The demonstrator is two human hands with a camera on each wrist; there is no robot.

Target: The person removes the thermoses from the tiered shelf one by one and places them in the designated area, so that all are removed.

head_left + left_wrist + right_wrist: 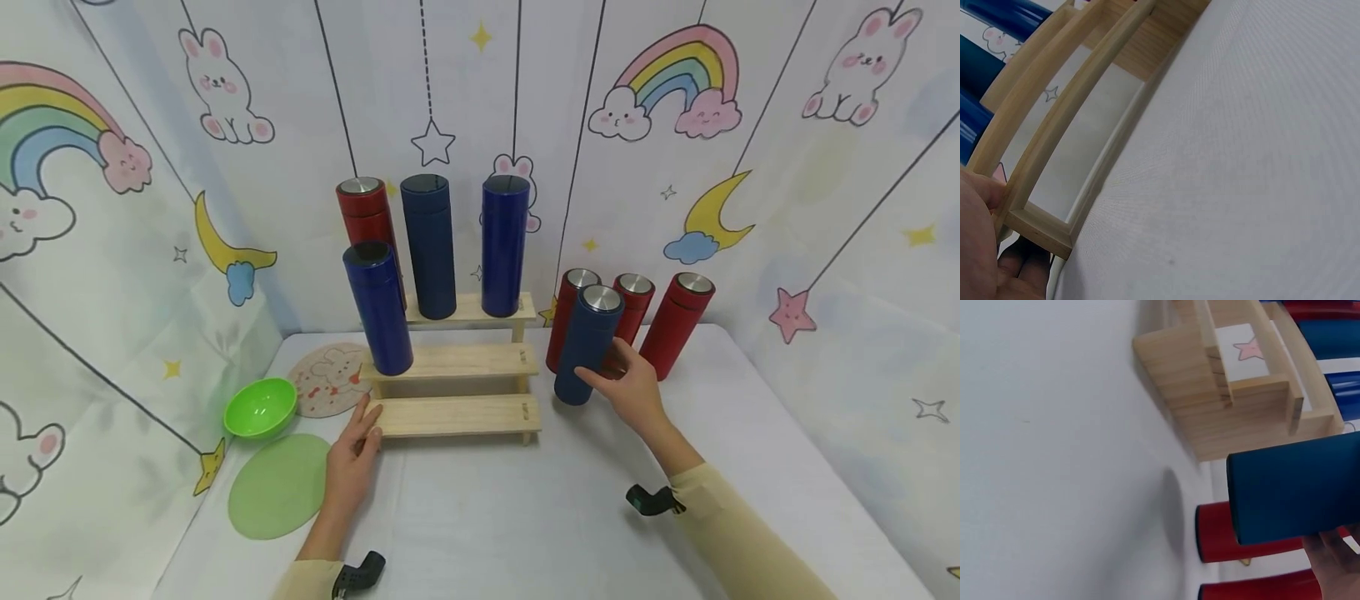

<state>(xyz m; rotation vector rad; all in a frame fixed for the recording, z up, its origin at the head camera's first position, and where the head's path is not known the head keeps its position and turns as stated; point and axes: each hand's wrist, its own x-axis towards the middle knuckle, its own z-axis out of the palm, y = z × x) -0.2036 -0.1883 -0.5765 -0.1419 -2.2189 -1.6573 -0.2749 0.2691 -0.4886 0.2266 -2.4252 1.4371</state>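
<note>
From my head camera I see the right hand [632,387] pinching a tilted dark blue bottle [588,350] between thumb and fingers, at three o'clock from the wooden rack [468,361]. Three red bottles [678,321] stand just beyond it, from its eleven to two o'clock. The left hand [351,467] grips the rack's eight o'clock corner, thumb and fingers either side. Four more bottles [432,254] stand on its upper shelves.

Gap between held dark-blue bottle [588,348] and wooden stand [457,416]; red bottles [677,327] block way behind.
</note>
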